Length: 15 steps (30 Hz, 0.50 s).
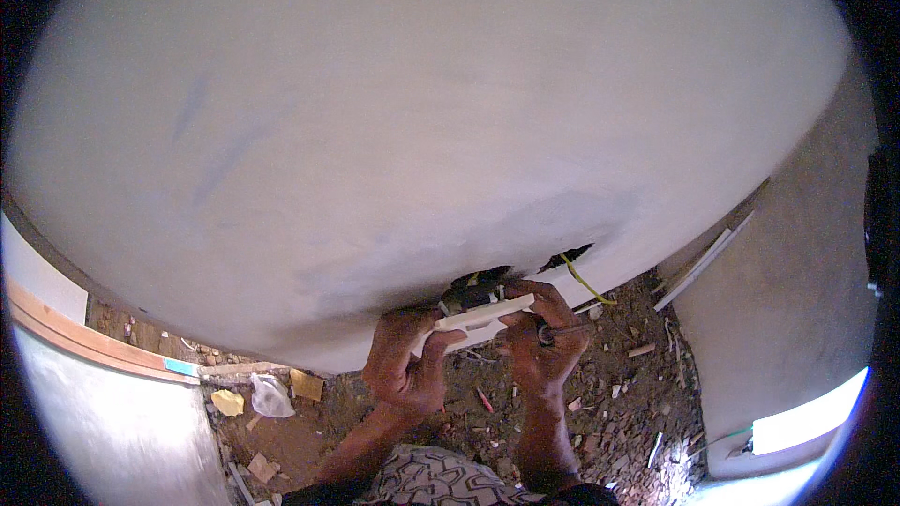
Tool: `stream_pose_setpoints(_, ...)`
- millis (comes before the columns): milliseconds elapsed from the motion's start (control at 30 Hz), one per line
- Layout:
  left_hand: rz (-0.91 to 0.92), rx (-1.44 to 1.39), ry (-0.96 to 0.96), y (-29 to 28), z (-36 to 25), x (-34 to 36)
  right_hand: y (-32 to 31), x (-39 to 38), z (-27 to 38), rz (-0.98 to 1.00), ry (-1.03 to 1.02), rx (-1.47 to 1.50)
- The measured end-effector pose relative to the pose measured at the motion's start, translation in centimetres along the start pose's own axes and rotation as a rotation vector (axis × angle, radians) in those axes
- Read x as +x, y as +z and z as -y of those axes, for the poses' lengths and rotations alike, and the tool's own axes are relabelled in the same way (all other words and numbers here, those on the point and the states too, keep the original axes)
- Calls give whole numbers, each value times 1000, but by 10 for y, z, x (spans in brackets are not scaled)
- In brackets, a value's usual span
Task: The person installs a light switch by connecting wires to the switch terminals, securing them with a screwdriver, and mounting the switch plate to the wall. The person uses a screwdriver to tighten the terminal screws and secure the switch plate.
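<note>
My left hand (407, 358) grips the left end of a white electrical faceplate (486, 314), fingers curled round it. The thumb and fingers of my right hand (546, 349) close on the plate's right end. A small dark round thing (547, 334) shows at the right hand's fingers; I cannot make out what it is. The plate is held tilted just in front of a dark wall opening (494, 273), and a dark part sits behind it. To the right, a yellow-green wire (585, 284) hangs from a second wall opening (574, 256).
A broad plastered wall (450, 131) rises in front of me. Rubble and scraps cover the floor (609, 412), with a clear plastic bag (272, 395) at left. White conduit lengths (703, 260) lean at right. A wooden frame (94, 342) runs along the left.
</note>
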State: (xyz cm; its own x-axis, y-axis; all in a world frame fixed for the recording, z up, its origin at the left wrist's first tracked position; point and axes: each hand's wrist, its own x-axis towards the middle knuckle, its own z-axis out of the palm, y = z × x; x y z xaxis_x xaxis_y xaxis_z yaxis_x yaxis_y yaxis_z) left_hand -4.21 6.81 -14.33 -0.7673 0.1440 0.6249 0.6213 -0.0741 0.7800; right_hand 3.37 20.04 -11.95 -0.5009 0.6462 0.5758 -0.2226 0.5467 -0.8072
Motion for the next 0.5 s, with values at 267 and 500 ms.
stream_pose_setpoints(267,66,-30,51,0,1,-2,2,4,3,-31,12,29)
stream_pose_setpoints(500,19,-55,162,0,2,4,0,7,5,48,35,-81)
